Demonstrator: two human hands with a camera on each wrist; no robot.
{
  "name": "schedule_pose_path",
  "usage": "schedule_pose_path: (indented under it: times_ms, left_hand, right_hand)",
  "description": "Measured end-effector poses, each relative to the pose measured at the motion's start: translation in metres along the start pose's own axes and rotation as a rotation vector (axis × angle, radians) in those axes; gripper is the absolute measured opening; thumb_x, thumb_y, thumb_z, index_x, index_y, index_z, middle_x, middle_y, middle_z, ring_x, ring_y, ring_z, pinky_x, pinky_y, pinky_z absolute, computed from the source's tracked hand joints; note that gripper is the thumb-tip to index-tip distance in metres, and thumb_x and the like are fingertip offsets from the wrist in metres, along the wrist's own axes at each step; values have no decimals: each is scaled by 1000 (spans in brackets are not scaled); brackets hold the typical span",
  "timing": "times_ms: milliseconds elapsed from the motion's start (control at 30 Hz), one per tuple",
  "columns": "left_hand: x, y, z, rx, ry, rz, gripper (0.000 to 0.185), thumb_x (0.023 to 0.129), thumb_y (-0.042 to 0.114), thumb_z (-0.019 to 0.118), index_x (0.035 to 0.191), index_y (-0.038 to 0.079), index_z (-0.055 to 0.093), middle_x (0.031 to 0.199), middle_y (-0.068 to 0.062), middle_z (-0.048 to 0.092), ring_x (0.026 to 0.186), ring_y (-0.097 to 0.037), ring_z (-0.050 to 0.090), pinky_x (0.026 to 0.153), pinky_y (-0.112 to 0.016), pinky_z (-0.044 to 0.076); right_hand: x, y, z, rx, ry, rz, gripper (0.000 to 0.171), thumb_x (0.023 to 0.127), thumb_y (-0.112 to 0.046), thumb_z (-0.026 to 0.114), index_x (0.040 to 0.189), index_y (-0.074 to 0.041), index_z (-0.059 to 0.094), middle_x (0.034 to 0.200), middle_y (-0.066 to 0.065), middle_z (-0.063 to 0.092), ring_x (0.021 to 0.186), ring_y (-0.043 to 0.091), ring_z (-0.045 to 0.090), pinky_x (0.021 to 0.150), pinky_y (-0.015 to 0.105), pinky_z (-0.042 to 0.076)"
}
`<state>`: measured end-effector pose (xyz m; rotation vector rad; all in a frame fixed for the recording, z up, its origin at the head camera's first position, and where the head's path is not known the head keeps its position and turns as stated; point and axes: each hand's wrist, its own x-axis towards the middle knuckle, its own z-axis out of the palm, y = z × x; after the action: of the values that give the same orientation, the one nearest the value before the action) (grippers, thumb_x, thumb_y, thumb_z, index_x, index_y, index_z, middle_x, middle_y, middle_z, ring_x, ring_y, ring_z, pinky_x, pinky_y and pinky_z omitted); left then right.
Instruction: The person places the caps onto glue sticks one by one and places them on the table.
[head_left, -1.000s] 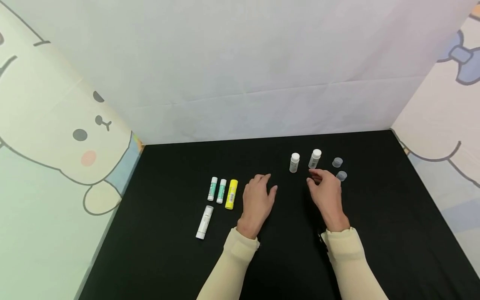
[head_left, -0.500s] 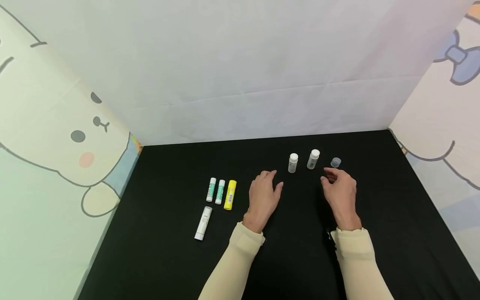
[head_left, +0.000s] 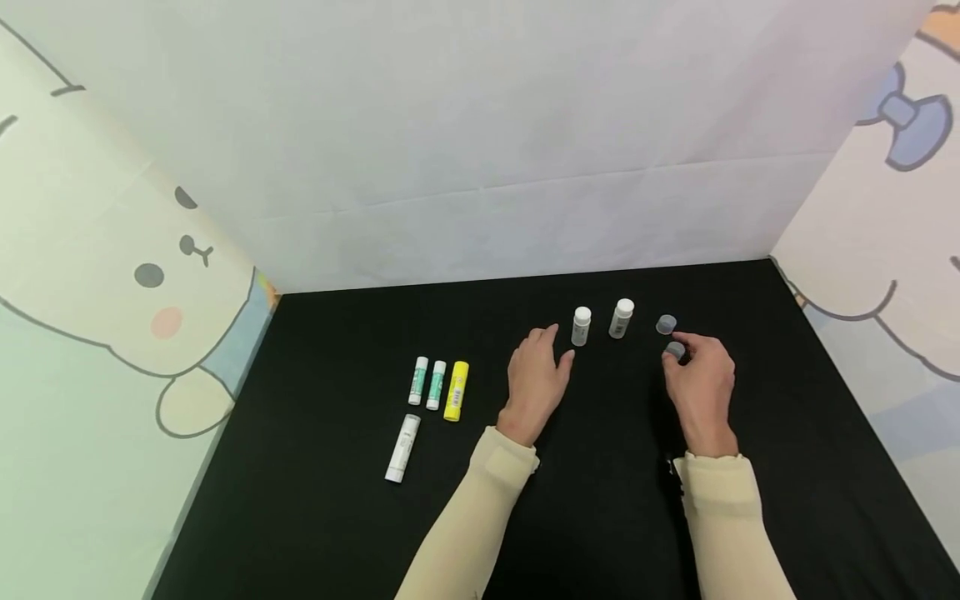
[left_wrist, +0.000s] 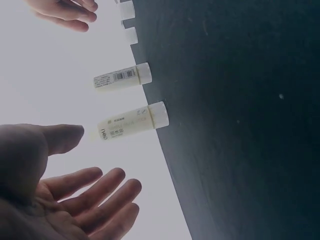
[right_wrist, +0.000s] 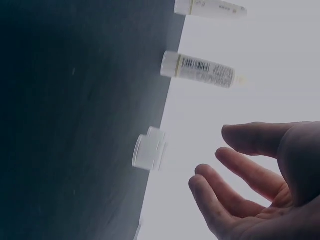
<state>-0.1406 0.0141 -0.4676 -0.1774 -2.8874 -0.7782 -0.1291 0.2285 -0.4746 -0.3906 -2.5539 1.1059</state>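
Two white glue sticks stand upright on the black table, a left one (head_left: 581, 327) and a right one (head_left: 621, 320). Pale glue shows at the tip of the right one (right_wrist: 205, 71) in the right wrist view. My left hand (head_left: 536, 379), fingers spread and holding nothing, is just left of the left glue stick. To the right are two clear caps, a far one (head_left: 666, 324) and a near one (head_left: 677, 350). My right hand (head_left: 702, 387) has its thumb and fingers parted on either side of the near cap in the head view; the right wrist view shows nothing between them.
Two green-and-white glue sticks (head_left: 417, 382), a yellow glue stick (head_left: 456, 391) and a longer white glue stick (head_left: 403, 447) lie at the left of the table. A white cloth wall (head_left: 480, 225) rises behind the back edge, with printed panels on both sides.
My right hand has moved right, from in front of the right glue stick to the near cap. My left hand has shifted right and forward, closer to the left glue stick.
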Motion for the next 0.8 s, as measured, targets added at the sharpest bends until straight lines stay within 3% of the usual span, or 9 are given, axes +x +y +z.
schedule_pose_path:
  times_ms: [300, 800]
  left_hand:
    - [13, 7, 12, 9, -18, -8, 51, 103, 29, 72, 147, 6, 60, 138, -11, 67, 122, -26, 67, 103, -40, 55]
    - [29, 8, 32, -61, -40, -60, 55, 103, 32, 72, 149, 6, 57, 136, -12, 68, 121, -26, 69, 101, -40, 56]
  right_hand:
    - [6, 8, -7, -34, -69, 40, 39, 93, 3, 71, 131, 12, 67, 134, 36, 59, 129, 52, 53, 108, 67, 40]
    - [17, 18, -10, -75, -197, 79, 42, 97, -3, 68, 137, 9, 63, 131, 38, 61, 121, 51, 60, 100, 66, 48]
